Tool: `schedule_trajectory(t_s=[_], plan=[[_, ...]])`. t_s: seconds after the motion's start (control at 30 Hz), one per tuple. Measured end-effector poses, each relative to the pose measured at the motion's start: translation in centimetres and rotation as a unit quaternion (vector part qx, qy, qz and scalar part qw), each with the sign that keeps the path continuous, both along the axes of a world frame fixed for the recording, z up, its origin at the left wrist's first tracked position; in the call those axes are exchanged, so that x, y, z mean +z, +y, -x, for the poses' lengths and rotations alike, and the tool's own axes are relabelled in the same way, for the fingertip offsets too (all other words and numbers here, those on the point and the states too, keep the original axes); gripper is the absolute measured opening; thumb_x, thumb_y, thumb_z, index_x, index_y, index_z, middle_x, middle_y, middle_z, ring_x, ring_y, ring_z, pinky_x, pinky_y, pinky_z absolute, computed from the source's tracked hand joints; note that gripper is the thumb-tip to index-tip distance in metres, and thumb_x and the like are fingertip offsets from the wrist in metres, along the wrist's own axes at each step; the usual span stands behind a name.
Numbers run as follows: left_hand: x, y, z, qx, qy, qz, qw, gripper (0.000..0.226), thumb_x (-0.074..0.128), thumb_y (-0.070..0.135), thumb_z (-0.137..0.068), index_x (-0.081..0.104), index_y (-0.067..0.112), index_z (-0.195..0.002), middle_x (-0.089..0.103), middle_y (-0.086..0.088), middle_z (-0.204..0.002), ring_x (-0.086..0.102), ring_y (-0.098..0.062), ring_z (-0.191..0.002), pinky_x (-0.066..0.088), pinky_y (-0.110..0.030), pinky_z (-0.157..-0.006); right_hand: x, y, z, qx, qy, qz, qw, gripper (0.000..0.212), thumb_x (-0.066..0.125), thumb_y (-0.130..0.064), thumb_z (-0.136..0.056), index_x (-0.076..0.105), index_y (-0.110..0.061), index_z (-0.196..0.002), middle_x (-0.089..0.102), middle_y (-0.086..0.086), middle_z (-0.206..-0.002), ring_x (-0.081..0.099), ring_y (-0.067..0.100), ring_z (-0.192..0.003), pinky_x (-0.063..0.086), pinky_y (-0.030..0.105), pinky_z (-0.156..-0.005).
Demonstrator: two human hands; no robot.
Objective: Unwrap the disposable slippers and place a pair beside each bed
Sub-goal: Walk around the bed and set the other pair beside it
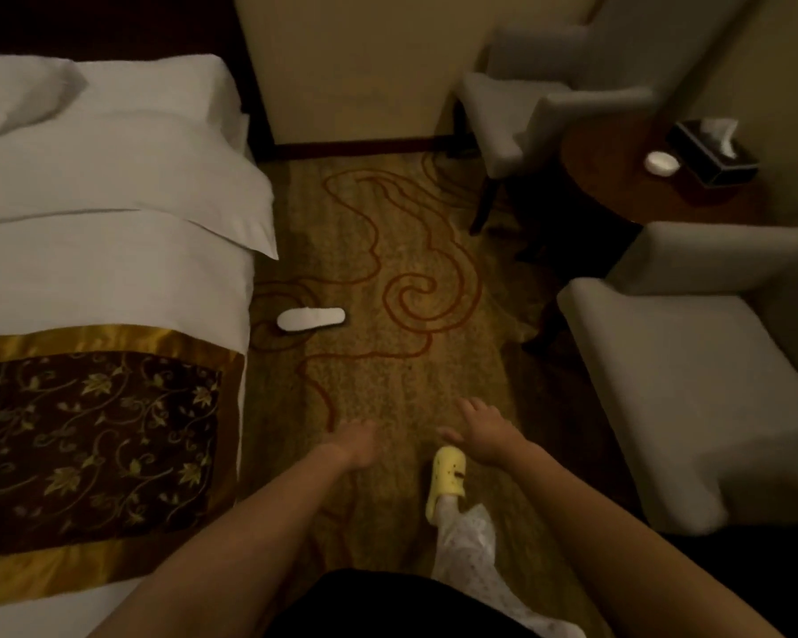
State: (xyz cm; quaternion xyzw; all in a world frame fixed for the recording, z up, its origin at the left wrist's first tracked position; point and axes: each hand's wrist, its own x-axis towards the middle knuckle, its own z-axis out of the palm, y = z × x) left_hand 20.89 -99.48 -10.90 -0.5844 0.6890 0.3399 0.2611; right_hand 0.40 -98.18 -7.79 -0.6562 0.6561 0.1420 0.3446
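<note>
White slippers (311,319) lie on the carpet (411,370) beside the bed (111,278) — apparently stacked; left hand (358,442) fingers indiscernible, right hand (482,430) spread, empty. Best set them side by side — toes outward.

- Floor (388,250): tan carpet with dark red swirl lines, running between the bed and the seats.
- On the floor: one white slipper (310,319) lying flat, just beside the bed's edge; a yellow clog (447,482) on the person's foot, nearer the camera.
- Bed (111,269): white sheet, pillows (111,131) at the head, a brown floral runner (93,444) with gold borders laid across it.
- Round dark bench (618,177) between two grey armchairs (692,370): carries a small white dish (661,162) and, just beside it, a black tissue box (712,154).
</note>
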Motion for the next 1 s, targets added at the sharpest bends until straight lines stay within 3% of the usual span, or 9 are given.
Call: schedule_trajectory(t_s=[0.1, 0.37, 0.53, 0.73, 1.0], plan=[[0.1, -4.8, 0.5, 0.034, -0.006, 0.006, 0.999, 0.055, 0.037, 0.036, -0.097, 0.025, 0.015, -0.147, 0.026, -0.011, -0.154, 0.022, -0.033, -0.142, 0.022, -0.044, -0.115, -1.5, -6.7, 1.7, 0.036, 0.006, -0.005, 0.999, 0.073, 0.038, -0.056, -0.091, 0.015, -0.016, -0.148, 0.017, 0.012, -0.157, 0.019, 0.033, -0.142, 0.025, 0.047, -0.114], [0.8, -14.9, 0.1, 0.228, 0.006, 0.019, 0.973, 0.049, 0.041, 0.034, -0.094, 0.035, 0.015, -0.139, 0.033, -0.01, -0.149, 0.027, -0.034, -0.139, 0.029, -0.054, -0.111, -2.3, -22.6, 3.7, 0.172, 0.049, -0.008, 0.984, 0.074, 0.041, -0.055, -0.091, 0.018, -0.013, -0.147, 0.023, 0.013, -0.154, 0.023, 0.035, -0.14, 0.025, 0.045, -0.114], [1.0, -18.7, -0.7, 0.303, 0.021, 0.002, 0.953, 0.054, 0.036, 0.041, -0.095, 0.028, 0.019, -0.143, 0.029, -0.008, -0.152, 0.024, -0.034, -0.139, 0.026, -0.053, -0.113, -2.9, -28.9, 0.8, 0.234, 0.035, -0.028, 0.971, 0.075, 0.041, -0.053, -0.092, 0.018, -0.008, -0.146, 0.019, 0.017, -0.155, 0.02, 0.035, -0.142, 0.02, 0.042, -0.116], [-0.7, -24.0, -2.6, 0.354, 0.012, -0.024, 0.935, 0.059, 0.035, 0.044, -0.095, 0.02, 0.018, -0.147, 0.022, -0.006, -0.155, 0.018, -0.032, -0.142, 0.022, -0.052, -0.115, -3.5, -37.0, -3.8, 0.29, -0.021, -0.02, 0.957, 0.072, 0.043, -0.055, -0.09, 0.025, -0.011, -0.144, 0.03, 0.017, -0.15, 0.031, 0.035, -0.136, 0.028, 0.042, -0.111], [-2.5, -34.9, -6.0, 0.425, 0.039, -0.037, 0.904, 0.065, 0.04, 0.049, -0.091, 0.022, 0.02, -0.147, 0.029, -0.009, -0.151, 0.025, -0.033, -0.139, 0.024, -0.05, -0.115, -4.1, -50.6, -8.6, 0.364, 0.015, -0.013, 0.931, 0.07, 0.041, -0.057, -0.09, 0.031, -0.009, -0.14, 0.035, 0.016, -0.147, 0.036, 0.032, -0.132, 0.031, 0.039, -0.108]])
